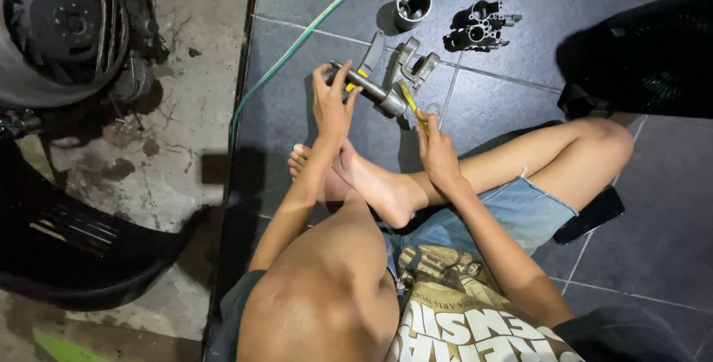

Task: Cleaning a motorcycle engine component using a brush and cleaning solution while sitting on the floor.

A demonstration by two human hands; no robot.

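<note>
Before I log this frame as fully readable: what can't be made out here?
Head view only:
- Tip of the yellow tool in the right hand: too thin.
- Grey metal part: its end hidden by the left hand.
- Fan housing: cut by the frame edge.

So the grey metal part (369, 87) is a stubby cylinder-ish shaft lying at a slant on the dark tile floor, upper end toward the left, lower end butting into a chunkier forked bracket piece. Dull, greasy-looking finish. The yellow-handled tool (413, 106) is thin and long, tilted, its tip touching the part's lower end. Probably a screwdriver, but it's too small to be sure.
</note>
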